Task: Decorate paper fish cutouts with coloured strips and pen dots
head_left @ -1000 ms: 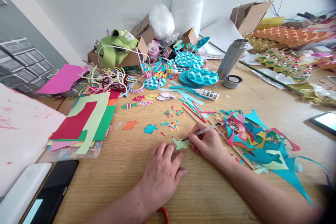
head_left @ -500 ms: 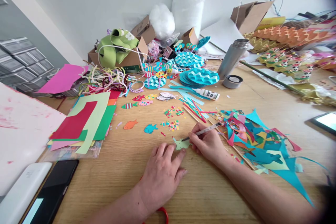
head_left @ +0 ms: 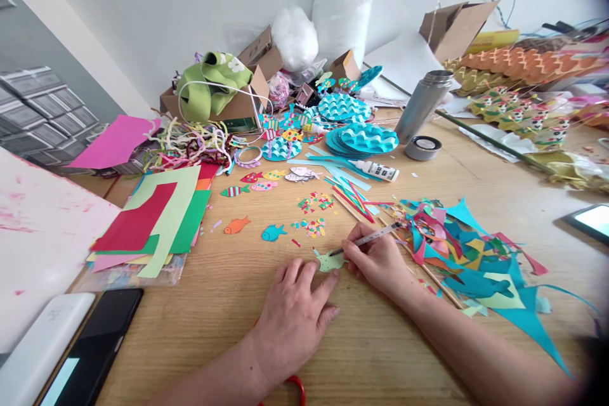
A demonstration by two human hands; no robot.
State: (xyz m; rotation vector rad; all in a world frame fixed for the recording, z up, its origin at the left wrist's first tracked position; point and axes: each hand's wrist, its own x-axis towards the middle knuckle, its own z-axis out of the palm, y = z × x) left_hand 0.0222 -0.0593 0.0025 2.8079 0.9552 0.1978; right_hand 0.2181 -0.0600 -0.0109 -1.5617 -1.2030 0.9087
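A small pale green paper fish (head_left: 327,261) lies on the wooden table (head_left: 228,304). My left hand (head_left: 291,317) rests flat on the table with fingers stretched out, fingertips pressing the fish's lower edge. My right hand (head_left: 375,260) is closed on a pen (head_left: 368,239), whose tip touches the fish. An orange paper fish (head_left: 236,225) and a blue paper fish (head_left: 273,233) lie to the left, with small confetti bits (head_left: 311,226) beyond.
A heap of coloured paper scraps (head_left: 471,260) lies right of my hands. Stacked coloured sheets (head_left: 157,222) lie left, a black phone (head_left: 95,349) near-left, a glue bottle (head_left: 378,170), a steel flask (head_left: 421,104), blue wavy discs (head_left: 366,137) and boxes behind. A red scissor handle (head_left: 295,386) shows beneath my left wrist.
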